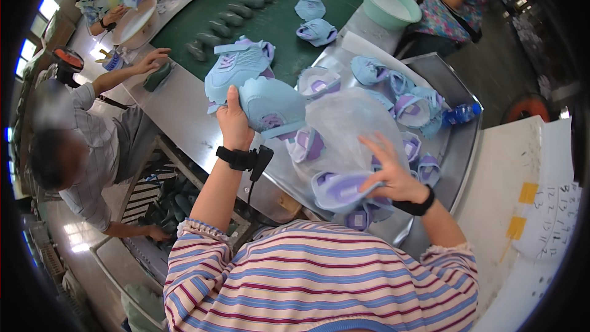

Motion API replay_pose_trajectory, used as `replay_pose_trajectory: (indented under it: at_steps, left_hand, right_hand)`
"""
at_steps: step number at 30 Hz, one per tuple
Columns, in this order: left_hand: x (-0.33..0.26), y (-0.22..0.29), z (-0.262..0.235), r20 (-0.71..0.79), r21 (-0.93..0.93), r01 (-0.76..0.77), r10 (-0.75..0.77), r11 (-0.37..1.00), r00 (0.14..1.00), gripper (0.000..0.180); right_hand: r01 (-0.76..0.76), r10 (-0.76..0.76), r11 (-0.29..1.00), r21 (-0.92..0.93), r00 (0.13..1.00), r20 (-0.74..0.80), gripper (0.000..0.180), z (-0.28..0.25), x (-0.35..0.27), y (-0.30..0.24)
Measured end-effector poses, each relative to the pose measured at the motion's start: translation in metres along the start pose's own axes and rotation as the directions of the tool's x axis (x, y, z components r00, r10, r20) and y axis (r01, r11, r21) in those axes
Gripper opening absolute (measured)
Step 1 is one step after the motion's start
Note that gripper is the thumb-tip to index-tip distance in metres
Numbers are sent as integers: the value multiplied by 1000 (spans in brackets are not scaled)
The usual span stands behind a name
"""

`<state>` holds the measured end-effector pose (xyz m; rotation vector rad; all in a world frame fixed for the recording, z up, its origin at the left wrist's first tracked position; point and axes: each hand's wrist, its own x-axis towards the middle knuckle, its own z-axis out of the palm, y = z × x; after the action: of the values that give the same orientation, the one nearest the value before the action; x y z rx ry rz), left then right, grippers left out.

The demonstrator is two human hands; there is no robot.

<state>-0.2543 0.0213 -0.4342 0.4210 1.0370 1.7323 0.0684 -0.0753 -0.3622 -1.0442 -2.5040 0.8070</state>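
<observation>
My left hand (234,124) is closed on light blue shoe uppers with purple trim, its thumb on top. One held upper (273,101) hangs to the right; another upper (236,69) points away from me. My right hand (396,177) is slightly blurred, its fingers spread. Its thumb is at the edge of a blue upper with a purple inside (344,192); whether they touch I cannot tell. Beneath and beyond the right hand is a translucent plastic bag (344,126). More uppers (413,110) are heaped to its right.
A green conveyor belt (203,19) carries a row of dark shoe lasts (252,1) and loose uppers (316,31). Beyond are a green basin (390,5) and a beige basin (135,23). A bottle (462,114) lies by the metal tray's rim (472,141). Several co-workers surround the line.
</observation>
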Motion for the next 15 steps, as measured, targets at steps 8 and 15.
replay_pose_trajectory:
  at_steps: [8, 15]
  left_hand:
    - [-10, -13, -1, 184, 204, -82, 45, 976, 982, 37]
    - [52, -19, -49, 69, 560, -183, 175, 808, 982, 30]
  right_hand:
    - [-129, -13, 443, 887, 989, 150, 35, -46, 36, 20]
    - [-470, 487, 644, 604, 860, 149, 30, -18, 17, 108]
